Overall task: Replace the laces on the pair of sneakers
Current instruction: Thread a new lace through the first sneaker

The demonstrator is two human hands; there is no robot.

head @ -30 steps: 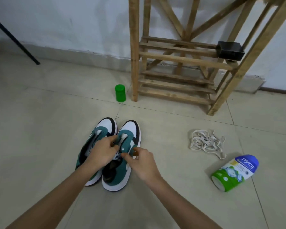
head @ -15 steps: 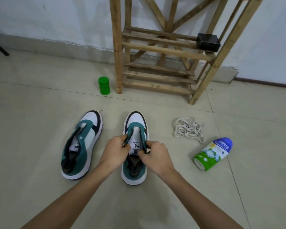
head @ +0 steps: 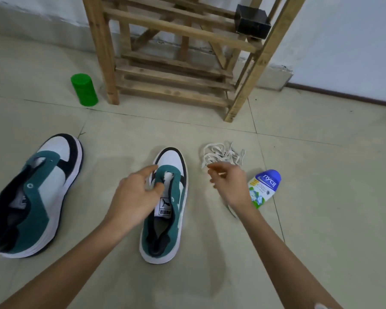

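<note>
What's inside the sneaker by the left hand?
White tongue with a black logo label and dark lining show in the sneaker; no lace visible. The left hand covers part of the opening.

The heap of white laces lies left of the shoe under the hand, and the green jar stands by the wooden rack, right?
Not quite. In the head view the white laces lie right of that shoe, not left. The green jar does stand by the wooden rack.

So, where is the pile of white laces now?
In the head view, the pile of white flat laces lies on the tiled floor right of centre, between the central teal-and-white sneaker and the blue-capped powder bottle, just beyond the right hand.
</note>
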